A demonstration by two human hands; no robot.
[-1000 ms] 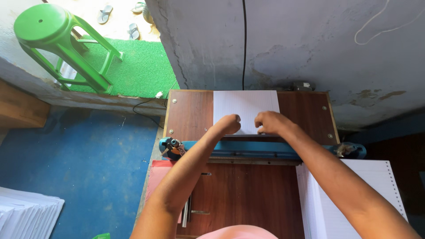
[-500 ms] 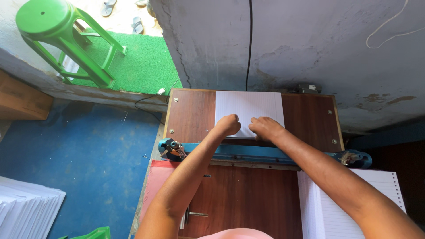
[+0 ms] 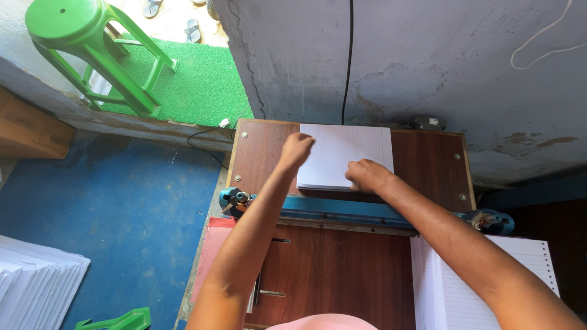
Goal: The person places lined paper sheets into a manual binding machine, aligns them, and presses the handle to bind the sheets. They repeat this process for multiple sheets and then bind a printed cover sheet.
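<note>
Both hands, left [image 3: 298, 148] and right [image 3: 365, 175], press curled on the paper stack [image 3: 350, 153], not clamped; light, floppy sheets, best squared by edges.

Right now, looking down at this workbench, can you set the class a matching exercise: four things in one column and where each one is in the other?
Things:
1. green stool
2. lined paper stack
3. blue cutter bar
4. black cable

Places:
A. running down the grey wall
B. across the wooden table, between the person and the hands
C. top left, by the green mat
D. under the left hand and right hand

Pairs: 1-C, 2-D, 3-B, 4-A
</note>
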